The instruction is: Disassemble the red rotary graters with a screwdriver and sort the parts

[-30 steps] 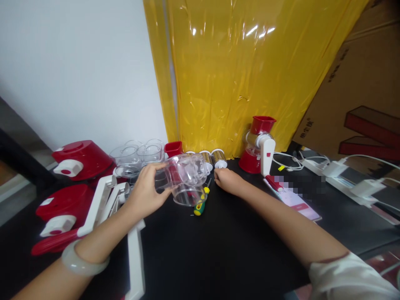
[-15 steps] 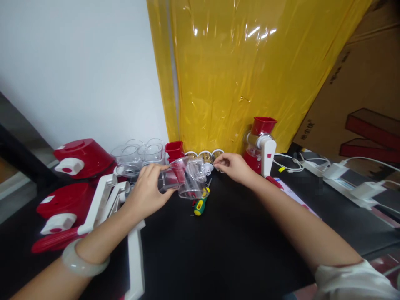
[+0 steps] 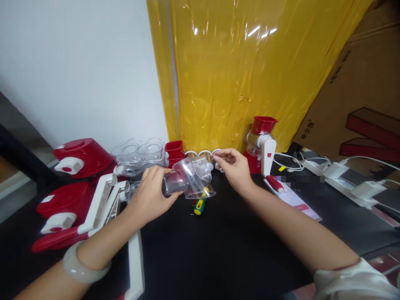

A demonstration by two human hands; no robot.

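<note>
My left hand [image 3: 150,192] is wrapped round a clear plastic grater housing [image 3: 191,180], holding it tilted just above the black table [image 3: 218,250]. My right hand [image 3: 233,165] pinches a metal grater drum with a white rim [image 3: 218,158], right beside the housing's open end. Two more metal drums [image 3: 200,155] stand in a row behind, against the yellow plastic sheet [image 3: 243,71]. A green and yellow screwdriver [image 3: 199,205] lies on the table under the housing.
An assembled red and white rotary grater [image 3: 261,143] stands right of my right hand. Red bases [image 3: 79,156], clear housings [image 3: 139,154], a red funnel [image 3: 174,149] and white handles [image 3: 106,200] fill the left. Chargers and cables [image 3: 340,173] and a cardboard box [image 3: 359,91] are at right.
My right hand left the table, reached back to the drums and picked one up, bringing it toward the housing. My left hand turned and tilted the clear housing.
</note>
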